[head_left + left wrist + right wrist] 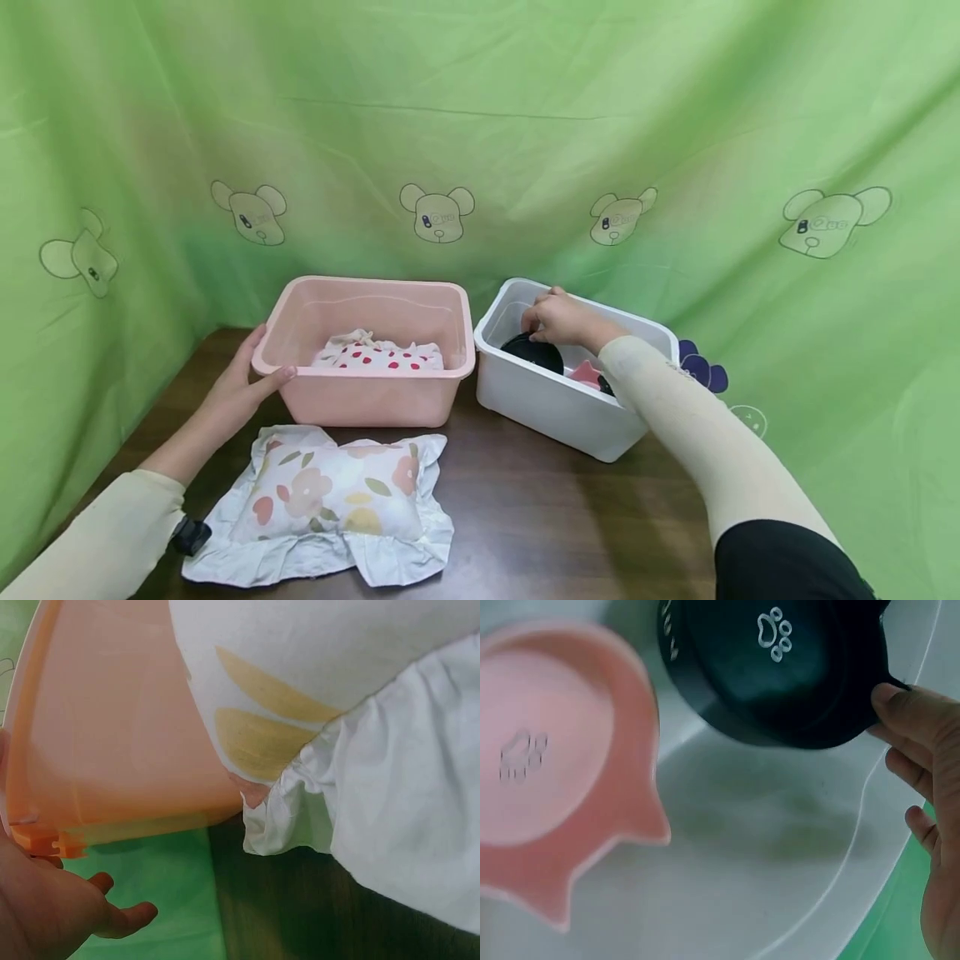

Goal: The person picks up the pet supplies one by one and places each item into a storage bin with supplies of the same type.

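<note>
Though half-seen, black bowl (802, 694), seemingly eared

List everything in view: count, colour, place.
Table: one, brown, at bottom
Curtain: one, green, behind
Bear faces: five, pale, on curtain
Smiley: one, pale, curtain's right
Bins: two, pink bin left, white bin right
Flower: one, purple, right of white bin
Cushion: one, floral white, before pink bin
Cloth: one, white, red spots, in pink bin
Dishes: two, black dish, pink dish, in white bin
Dark item: one, black, unclear, white bin
Gadget: one, black, left wrist
Sleeves: two, cream, one partly black
Left hand: one, on pink bin
Right hand: one, holding black dish
</note>
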Available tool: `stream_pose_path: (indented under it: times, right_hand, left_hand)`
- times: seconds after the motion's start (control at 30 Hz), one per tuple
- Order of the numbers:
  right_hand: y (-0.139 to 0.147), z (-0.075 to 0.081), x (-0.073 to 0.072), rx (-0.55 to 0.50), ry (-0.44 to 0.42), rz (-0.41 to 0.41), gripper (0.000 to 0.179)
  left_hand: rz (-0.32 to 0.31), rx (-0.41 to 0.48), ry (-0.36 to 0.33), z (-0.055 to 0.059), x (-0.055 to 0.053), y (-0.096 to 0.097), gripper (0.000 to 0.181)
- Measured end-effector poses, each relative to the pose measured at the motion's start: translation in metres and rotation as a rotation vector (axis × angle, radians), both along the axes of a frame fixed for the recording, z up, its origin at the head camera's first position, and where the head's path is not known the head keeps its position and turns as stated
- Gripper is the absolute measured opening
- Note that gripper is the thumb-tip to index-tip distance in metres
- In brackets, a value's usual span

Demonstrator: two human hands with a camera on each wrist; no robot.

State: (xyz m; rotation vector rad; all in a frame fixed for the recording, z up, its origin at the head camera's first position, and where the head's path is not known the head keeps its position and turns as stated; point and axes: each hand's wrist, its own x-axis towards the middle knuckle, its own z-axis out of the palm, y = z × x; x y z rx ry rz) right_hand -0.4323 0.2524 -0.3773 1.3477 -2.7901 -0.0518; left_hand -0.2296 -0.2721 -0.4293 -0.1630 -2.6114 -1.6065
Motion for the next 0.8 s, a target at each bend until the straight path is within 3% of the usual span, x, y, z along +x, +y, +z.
stream_pose_path:
  times: [0.2,0.43,0.8]
  right_hand:
    - [-0.004,0.002,0.005,-0.052,-0.059,-0.053,0.019]
    - [0.001,0.015,0.009,-0.111,-0.049,-0.128,0.03]
    - [0.004,0.056,0.021,-0.195,0.016,-0.165,0.03]
  left_hand:
    - [-0.017,0.003,0.007,-0.002,0.002,-0.002,0.095]
    - [-0.024,0.006,0.015,0.001,0.001,-0.001,0.094]
    - [-0.021,0.015,0.017,0.0,-0.001,-0.002,0.094]
